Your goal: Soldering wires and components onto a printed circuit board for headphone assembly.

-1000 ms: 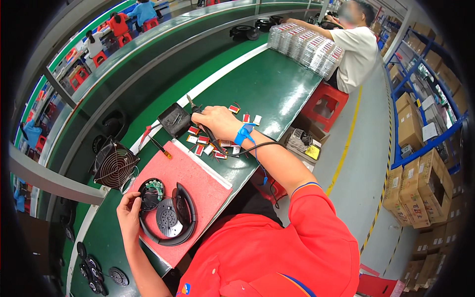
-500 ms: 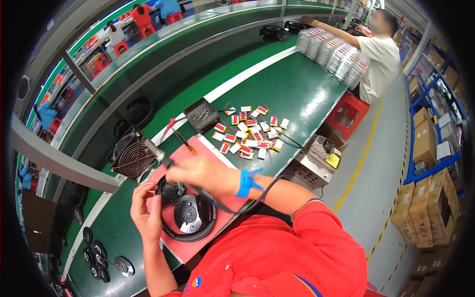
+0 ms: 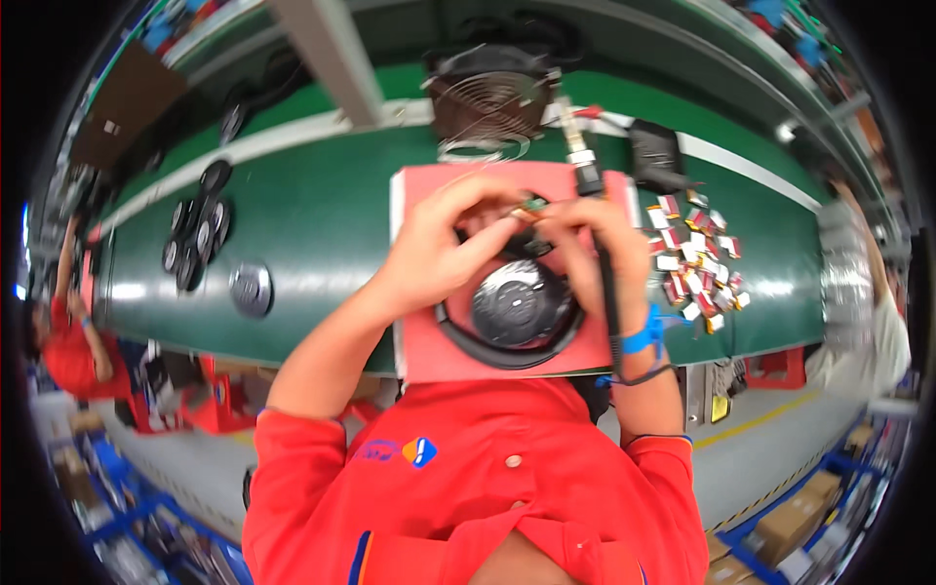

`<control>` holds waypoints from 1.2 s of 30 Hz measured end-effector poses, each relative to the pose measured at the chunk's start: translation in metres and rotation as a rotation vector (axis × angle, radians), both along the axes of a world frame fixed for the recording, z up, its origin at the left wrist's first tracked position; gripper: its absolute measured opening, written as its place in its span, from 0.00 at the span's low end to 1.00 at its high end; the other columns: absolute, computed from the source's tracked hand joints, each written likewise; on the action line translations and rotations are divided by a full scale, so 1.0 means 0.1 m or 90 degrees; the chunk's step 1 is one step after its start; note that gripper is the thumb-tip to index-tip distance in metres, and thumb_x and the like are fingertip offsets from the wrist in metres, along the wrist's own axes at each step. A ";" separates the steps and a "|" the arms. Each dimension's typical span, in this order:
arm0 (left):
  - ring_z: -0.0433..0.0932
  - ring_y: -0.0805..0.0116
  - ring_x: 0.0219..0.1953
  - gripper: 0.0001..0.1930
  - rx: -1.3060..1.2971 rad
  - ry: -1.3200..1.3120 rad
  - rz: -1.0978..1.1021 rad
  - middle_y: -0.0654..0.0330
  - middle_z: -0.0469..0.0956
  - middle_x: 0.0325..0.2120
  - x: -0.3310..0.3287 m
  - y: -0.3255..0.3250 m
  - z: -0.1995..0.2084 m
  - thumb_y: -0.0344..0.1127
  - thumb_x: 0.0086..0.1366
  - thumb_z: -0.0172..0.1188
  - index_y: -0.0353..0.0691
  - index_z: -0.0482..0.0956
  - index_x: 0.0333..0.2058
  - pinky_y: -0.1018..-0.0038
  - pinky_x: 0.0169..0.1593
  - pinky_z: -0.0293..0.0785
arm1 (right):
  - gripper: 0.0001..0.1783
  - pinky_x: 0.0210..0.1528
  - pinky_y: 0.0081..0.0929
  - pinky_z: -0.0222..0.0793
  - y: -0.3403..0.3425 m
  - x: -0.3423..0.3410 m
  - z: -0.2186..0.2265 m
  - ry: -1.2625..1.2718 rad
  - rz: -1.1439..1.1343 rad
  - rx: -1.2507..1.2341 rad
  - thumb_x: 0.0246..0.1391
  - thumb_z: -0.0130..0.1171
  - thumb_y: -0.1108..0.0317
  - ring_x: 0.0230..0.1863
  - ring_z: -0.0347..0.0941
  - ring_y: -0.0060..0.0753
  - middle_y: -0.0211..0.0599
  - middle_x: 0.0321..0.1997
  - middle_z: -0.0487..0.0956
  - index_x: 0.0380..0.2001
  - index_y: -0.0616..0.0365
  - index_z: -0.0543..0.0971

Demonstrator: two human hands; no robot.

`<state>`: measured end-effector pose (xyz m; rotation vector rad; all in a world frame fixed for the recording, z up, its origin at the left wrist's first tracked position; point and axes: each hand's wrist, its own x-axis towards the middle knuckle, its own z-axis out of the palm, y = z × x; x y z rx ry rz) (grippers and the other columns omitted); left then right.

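On the pink mat (image 3: 417,341) lies a black headphone with a curved headband (image 3: 507,359) and one glossy round ear cup (image 3: 517,302). Beyond that cup, the other ear cup (image 3: 531,244) sits partly hidden under my hands, a bit of green circuit board (image 3: 533,205) showing. My left hand (image 3: 458,234) has thumb and fingers closed at this board; whatever they pinch is too small to make out. My right hand (image 3: 604,244), blue band at the wrist, holds a soldering iron (image 3: 587,171), its metal end pointing away from me. The right fingertips also meet at the board.
A fan with a wire guard (image 3: 490,97) stands behind the mat. To the right are a dark tray (image 3: 657,156) and many small battery packs (image 3: 697,258). Round black ear cup parts (image 3: 203,224) lie left. Co-workers sit at both ends of the green bench (image 3: 322,195).
My view has swung left and now faces the mat squarely. The left fingers, raised beside the ear cup before, have closed at the board. The right hand still holds the soldering iron.
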<state>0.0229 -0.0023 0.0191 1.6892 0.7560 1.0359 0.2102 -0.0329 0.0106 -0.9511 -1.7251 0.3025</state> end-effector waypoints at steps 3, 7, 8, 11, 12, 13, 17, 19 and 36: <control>0.68 0.79 0.24 0.13 0.032 -0.008 0.003 0.64 0.75 0.29 0.04 0.01 -0.05 0.25 0.57 0.58 0.36 0.76 0.43 0.82 0.27 0.66 | 0.13 0.38 0.22 0.73 0.03 -0.03 0.00 0.053 0.047 -0.044 0.46 0.59 0.87 0.33 0.76 0.28 0.42 0.32 0.79 0.34 0.63 0.70; 0.73 0.77 0.30 0.14 0.193 -0.002 0.036 0.60 0.76 0.35 0.10 0.02 -0.15 0.21 0.57 0.56 0.33 0.76 0.43 0.81 0.34 0.69 | 0.13 0.33 0.20 0.74 0.09 -0.07 -0.06 0.079 0.047 -0.032 0.44 0.64 0.83 0.30 0.78 0.24 0.35 0.31 0.79 0.33 0.61 0.75; 0.73 0.77 0.30 0.14 0.181 -0.002 0.037 0.60 0.76 0.35 0.08 0.02 -0.15 0.21 0.57 0.56 0.33 0.76 0.43 0.81 0.34 0.69 | 0.13 0.33 0.19 0.74 0.08 -0.07 -0.05 0.073 0.035 -0.035 0.43 0.65 0.82 0.30 0.77 0.24 0.34 0.31 0.79 0.33 0.61 0.76; 0.75 0.68 0.25 0.08 0.252 0.052 0.090 0.58 0.76 0.26 0.07 0.04 -0.10 0.25 0.52 0.60 0.36 0.78 0.33 0.74 0.29 0.71 | 0.18 0.36 0.19 0.71 0.08 -0.04 -0.04 0.021 0.056 -0.034 0.44 0.60 0.89 0.32 0.75 0.25 0.42 0.32 0.79 0.36 0.62 0.68; 0.75 0.68 0.25 0.08 0.247 0.050 0.087 0.58 0.76 0.26 0.06 0.03 -0.10 0.25 0.52 0.60 0.36 0.78 0.33 0.74 0.29 0.71 | 0.18 0.36 0.19 0.70 0.09 -0.03 -0.04 0.020 0.047 -0.027 0.44 0.60 0.88 0.32 0.74 0.24 0.42 0.32 0.79 0.37 0.62 0.68; 0.74 0.68 0.24 0.07 0.225 0.079 0.095 0.58 0.76 0.25 0.03 0.03 -0.09 0.25 0.52 0.60 0.36 0.78 0.32 0.74 0.28 0.70 | 0.18 0.36 0.18 0.69 0.10 -0.02 -0.05 0.018 0.038 -0.019 0.44 0.60 0.88 0.32 0.74 0.23 0.42 0.33 0.79 0.37 0.62 0.69; 0.72 0.71 0.22 0.05 0.130 0.095 0.092 0.58 0.76 0.23 0.03 0.01 -0.11 0.27 0.53 0.61 0.35 0.78 0.30 0.76 0.26 0.68 | 0.15 0.31 0.17 0.69 0.08 0.03 -0.06 0.038 0.023 -0.035 0.41 0.67 0.81 0.29 0.76 0.22 0.35 0.32 0.80 0.34 0.60 0.75; 0.72 0.73 0.22 0.05 0.112 0.083 0.090 0.59 0.76 0.23 0.02 0.02 -0.10 0.28 0.54 0.60 0.34 0.78 0.30 0.77 0.26 0.68 | 0.17 0.35 0.19 0.67 0.00 0.10 -0.02 0.060 0.079 -0.105 0.48 0.58 0.84 0.33 0.74 0.25 0.48 0.36 0.79 0.40 0.62 0.67; 0.64 0.86 0.22 0.06 -0.103 0.090 0.022 0.70 0.76 0.22 -0.21 0.18 -0.03 0.32 0.56 0.61 0.36 0.81 0.30 0.83 0.26 0.61 | 0.16 0.32 0.20 0.69 0.07 0.39 0.04 -0.002 -0.064 -0.061 0.42 0.64 0.82 0.27 0.71 0.23 0.35 0.34 0.79 0.36 0.59 0.73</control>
